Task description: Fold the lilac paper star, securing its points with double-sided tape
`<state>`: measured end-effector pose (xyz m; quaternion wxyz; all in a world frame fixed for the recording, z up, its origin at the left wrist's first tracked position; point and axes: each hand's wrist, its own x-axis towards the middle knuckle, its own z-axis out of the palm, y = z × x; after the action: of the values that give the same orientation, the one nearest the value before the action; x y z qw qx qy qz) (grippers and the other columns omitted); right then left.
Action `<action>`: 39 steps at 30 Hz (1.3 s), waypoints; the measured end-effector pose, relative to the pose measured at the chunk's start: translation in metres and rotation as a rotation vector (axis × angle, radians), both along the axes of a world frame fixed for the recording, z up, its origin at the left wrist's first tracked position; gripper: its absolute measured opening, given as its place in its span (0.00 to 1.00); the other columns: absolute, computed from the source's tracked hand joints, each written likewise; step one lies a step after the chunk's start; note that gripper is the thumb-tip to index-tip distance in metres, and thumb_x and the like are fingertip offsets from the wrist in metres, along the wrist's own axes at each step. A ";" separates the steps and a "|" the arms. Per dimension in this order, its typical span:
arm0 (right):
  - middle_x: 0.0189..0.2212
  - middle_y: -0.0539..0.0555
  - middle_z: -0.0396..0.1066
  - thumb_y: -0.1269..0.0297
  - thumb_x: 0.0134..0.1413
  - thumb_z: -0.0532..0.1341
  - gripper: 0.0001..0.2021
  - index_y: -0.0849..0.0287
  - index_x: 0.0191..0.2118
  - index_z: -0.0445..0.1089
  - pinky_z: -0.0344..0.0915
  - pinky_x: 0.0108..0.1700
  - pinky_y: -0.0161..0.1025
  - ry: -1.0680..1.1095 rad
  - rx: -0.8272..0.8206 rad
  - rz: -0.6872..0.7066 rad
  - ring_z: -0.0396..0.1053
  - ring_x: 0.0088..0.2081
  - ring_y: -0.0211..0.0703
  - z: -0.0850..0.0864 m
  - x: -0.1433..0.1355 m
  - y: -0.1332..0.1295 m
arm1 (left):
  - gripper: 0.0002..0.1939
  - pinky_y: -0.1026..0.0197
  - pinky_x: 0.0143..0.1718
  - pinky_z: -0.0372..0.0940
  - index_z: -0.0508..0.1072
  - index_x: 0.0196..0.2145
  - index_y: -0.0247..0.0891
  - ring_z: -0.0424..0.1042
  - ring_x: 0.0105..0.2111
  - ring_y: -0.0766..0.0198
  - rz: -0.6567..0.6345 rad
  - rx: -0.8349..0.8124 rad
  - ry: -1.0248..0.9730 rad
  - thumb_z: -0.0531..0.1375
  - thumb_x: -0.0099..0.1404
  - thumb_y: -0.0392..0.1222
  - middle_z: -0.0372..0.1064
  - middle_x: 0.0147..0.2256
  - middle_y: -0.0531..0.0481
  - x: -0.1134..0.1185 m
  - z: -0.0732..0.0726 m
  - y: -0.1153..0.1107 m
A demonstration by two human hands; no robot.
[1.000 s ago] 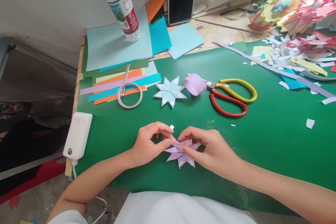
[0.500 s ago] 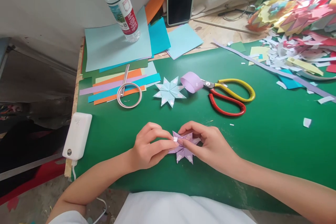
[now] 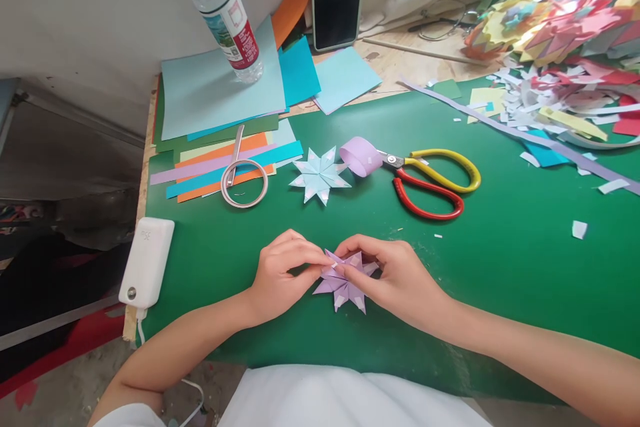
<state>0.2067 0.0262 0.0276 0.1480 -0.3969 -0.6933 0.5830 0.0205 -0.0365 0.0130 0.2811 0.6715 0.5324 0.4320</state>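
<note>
Between my hands, low over the green mat, is a folded purple paper star [image 3: 345,290] with small white tape pieces on its points. My right hand [image 3: 393,270] grips it from the right, thumb on top and fingers behind. From the left, my left hand [image 3: 290,273] pinches at the star's upper-left point, where a bit of white tape shows; the fingertips partly cover that spot. Beyond them lies a light blue paper star [image 3: 321,175], beside a purple paper loop [image 3: 361,156] that touches scissors [image 3: 435,180] with yellow and red handles.
Tape roll [image 3: 245,203] and coloured paper strips [image 3: 200,177] lie at left, with a white power bank [image 3: 147,260] near the edge. A water bottle [image 3: 233,33] stands on paper sheets. A phone [image 3: 337,0] leans behind. Paper scraps [image 3: 535,100] pile up at right.
My left fingers have drawn closer together at the star's upper-left point, uncovering more of its left point. The white tape there shows less. The view has shifted slightly.
</note>
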 end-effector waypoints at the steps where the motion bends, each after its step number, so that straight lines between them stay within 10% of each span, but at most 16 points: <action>1: 0.24 0.47 0.74 0.62 0.56 0.60 0.06 0.57 0.33 0.73 0.59 0.23 0.29 -0.002 -0.003 0.000 0.66 0.22 0.31 0.000 0.000 0.000 | 0.05 0.63 0.32 0.67 0.78 0.32 0.40 0.70 0.29 0.68 0.001 -0.002 0.006 0.64 0.61 0.31 0.78 0.29 0.53 0.000 0.000 0.000; 39: 0.21 0.46 0.72 0.60 0.58 0.60 0.09 0.57 0.32 0.73 0.56 0.22 0.30 -0.011 -0.009 -0.019 0.62 0.21 0.30 -0.001 -0.001 -0.003 | 0.10 0.61 0.34 0.65 0.76 0.35 0.41 0.66 0.31 0.66 -0.038 0.129 0.235 0.59 0.63 0.28 0.75 0.30 0.52 -0.001 -0.002 0.001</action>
<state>0.2055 0.0235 0.0270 0.1481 -0.4075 -0.6876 0.5824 0.0195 -0.0352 0.0109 0.1810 0.7440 0.5199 0.3786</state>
